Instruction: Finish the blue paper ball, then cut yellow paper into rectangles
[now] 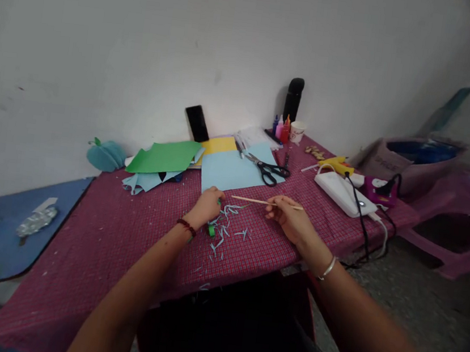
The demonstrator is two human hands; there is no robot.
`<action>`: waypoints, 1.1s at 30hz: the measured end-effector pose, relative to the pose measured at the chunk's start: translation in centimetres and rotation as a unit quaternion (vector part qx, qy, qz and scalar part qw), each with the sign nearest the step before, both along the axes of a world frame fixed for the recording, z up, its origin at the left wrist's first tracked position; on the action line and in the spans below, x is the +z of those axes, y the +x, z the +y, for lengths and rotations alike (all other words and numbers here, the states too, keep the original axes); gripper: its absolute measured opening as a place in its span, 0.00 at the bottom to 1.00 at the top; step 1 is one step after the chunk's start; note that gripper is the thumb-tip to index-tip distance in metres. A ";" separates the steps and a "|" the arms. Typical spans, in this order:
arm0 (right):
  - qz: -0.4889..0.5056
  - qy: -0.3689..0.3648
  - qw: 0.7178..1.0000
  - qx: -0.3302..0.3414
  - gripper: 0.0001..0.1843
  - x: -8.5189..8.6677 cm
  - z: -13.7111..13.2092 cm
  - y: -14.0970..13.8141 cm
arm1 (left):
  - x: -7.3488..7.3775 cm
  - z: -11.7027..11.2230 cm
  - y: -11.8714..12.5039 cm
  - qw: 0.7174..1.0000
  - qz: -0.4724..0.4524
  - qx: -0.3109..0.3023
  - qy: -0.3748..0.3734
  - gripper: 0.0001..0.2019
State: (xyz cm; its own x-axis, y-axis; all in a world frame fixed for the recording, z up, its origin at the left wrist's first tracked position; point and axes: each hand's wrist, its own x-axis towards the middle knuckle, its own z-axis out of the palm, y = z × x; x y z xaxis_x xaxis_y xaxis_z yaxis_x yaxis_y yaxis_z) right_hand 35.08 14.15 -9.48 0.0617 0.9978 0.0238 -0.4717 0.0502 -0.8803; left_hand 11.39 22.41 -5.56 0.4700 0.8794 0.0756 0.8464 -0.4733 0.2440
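My right hand (285, 213) pinches a thin wooden stick (249, 200), held nearly level above the table, its far end pointing toward my left hand. My left hand (209, 204) is closed, fingers curled down close to the tabletop, with a bit of green at the fingertips that I cannot make out. Just below it lies a small green piece (211, 229), perhaps rolled paper. Thin pale-blue paper scraps (222, 231) are scattered between the hands. Behind them, black-handled scissors (268, 170) rest on a light blue paper sheet (222, 171).
Green paper (164, 156), a blue paper ball shape (106, 156) and a leaning phone (197, 123) stand along the wall. At right are a black bottle (293, 98), paint bottles (285, 131), a paper cup (297, 131), a yellow glue gun (339, 165) and a white power bank (344, 194) with cables.
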 end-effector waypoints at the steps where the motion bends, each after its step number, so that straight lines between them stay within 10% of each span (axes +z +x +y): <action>1: 0.002 0.000 1.000 0.001 0.13 0.0 0.0 0.0 | 0.0 0.0 -0.1 1.000 0.000 0.003 0.000 0.17; 12: 0.013 0.006 1.000 -0.013 0.11 0.2 0.4 -0.1 | 3.5 -5.6 -6.0 0.995 0.053 -0.080 -0.041 0.18; 18: 0.008 0.011 1.000 -0.013 0.10 0.4 0.3 -0.1 | 7.0 -5.2 -6.3 0.975 -0.071 -0.127 -0.166 0.16; 27: 0.083 -0.011 0.996 -0.037 0.07 0.6 0.4 0.1 | 1.7 -3.1 2.1 0.988 0.061 -0.143 -0.001 0.26; 33: 0.083 -0.014 0.996 -0.031 0.07 0.7 0.4 0.2 | 1.2 -1.7 3.2 0.980 0.148 -0.130 0.027 0.10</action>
State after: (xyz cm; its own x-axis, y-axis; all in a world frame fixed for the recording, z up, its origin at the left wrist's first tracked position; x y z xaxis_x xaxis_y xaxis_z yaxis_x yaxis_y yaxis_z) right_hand 35.23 14.52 -8.79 0.1240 0.9921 -0.0206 -0.6082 0.0596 -0.7916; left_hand 14.60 20.69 -4.34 0.6866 0.7250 -0.0546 0.7249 -0.6884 -0.0251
